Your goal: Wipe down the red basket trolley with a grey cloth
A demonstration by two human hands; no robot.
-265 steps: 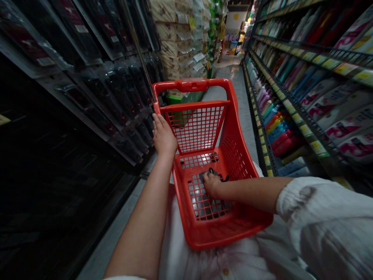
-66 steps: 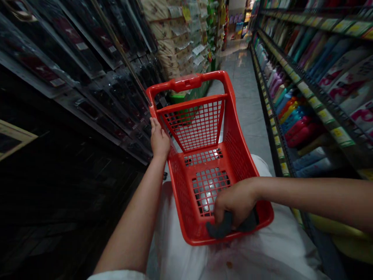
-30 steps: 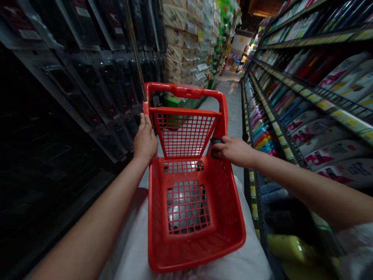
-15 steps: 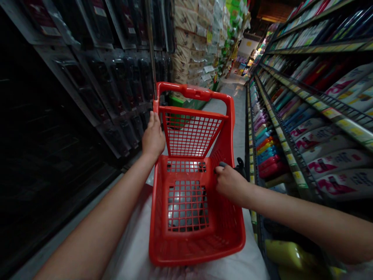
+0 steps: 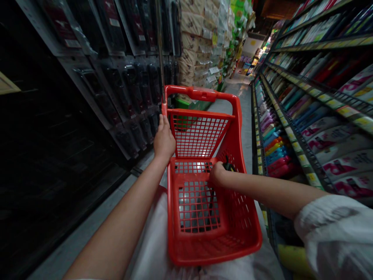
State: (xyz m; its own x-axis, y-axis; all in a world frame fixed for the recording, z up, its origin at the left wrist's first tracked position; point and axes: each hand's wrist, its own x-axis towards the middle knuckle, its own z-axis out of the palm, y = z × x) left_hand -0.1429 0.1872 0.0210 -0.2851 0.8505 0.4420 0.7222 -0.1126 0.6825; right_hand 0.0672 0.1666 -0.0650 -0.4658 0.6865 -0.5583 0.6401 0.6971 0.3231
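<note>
A red plastic shopping basket [image 5: 214,251] with gridded panels stands before me, resting against or close to my pale clothing. My left hand [image 5: 164,140] is closed over its left rim near the far handle. Inside the basket, toward the right wall, is my right hand [image 5: 217,174], bent down with its fingers mostly hidden. A small black object [image 5: 229,166] with a yellow mark shows at that hand and appears to be held in it; its kind is unclear. A thin metal rod [image 5: 161,54] rises from the basket's far left corner.
Dark blister-packed goods [image 5: 128,85] hang on the left wall. Beyond them are stacked beige packages [image 5: 192,46]. Shelves of colourful packs [image 5: 276,151] line the right side close to the basket. The grey aisle floor [image 5: 244,93] runs ahead between them.
My right hand has moved left and down into the basket with the black object. The basket and my left hand appear shifted slightly right in view; the left hand keeps its hold.
</note>
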